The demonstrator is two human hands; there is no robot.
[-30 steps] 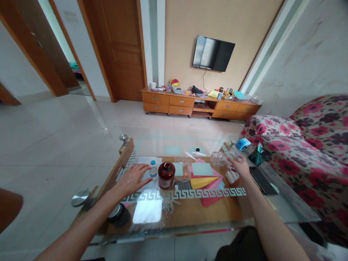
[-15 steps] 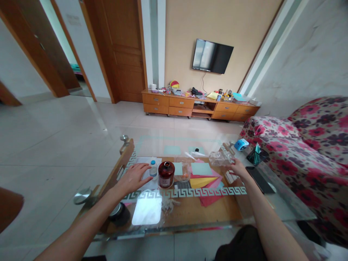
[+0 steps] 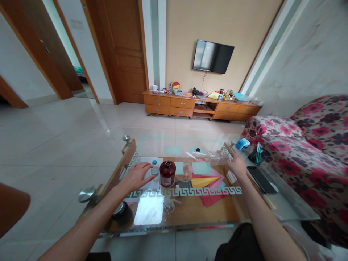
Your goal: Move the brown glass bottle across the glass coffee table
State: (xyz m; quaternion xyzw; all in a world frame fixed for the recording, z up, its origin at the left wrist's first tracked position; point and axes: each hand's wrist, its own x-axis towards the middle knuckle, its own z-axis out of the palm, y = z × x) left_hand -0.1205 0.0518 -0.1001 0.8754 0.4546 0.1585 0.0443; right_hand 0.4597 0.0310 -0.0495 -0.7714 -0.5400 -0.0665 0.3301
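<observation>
My left hand (image 3: 139, 175) reaches over the glass table with its fingers and thumb apart. Its fingertips are right beside a small clear bottle with a blue cap (image 3: 154, 169); whether they touch it I cannot tell. Just right of that bottle stands a brown glass jar (image 3: 167, 174) with a ring-shaped knob on top. At the table's right side, my right hand (image 3: 236, 165) has its fingers bent at the edge of a crinkled clear plastic bag (image 3: 216, 157). The back of the hand partly hides the grip. A small black cap (image 3: 198, 149) and white sticks lie nearby.
Under the glass top lie pink and yellow papers (image 3: 205, 182). A dark lidded jar (image 3: 122, 214) is at front left. To the right are a phone (image 3: 261, 180), a pen holder (image 3: 257, 155) and a blue object (image 3: 242, 144). A flowered sofa (image 3: 307, 145) borders the table.
The clear plastic bag has shifted a little left and looks flatter, with my right hand slightly farther forward. My left hand stays beside the small bottle.
</observation>
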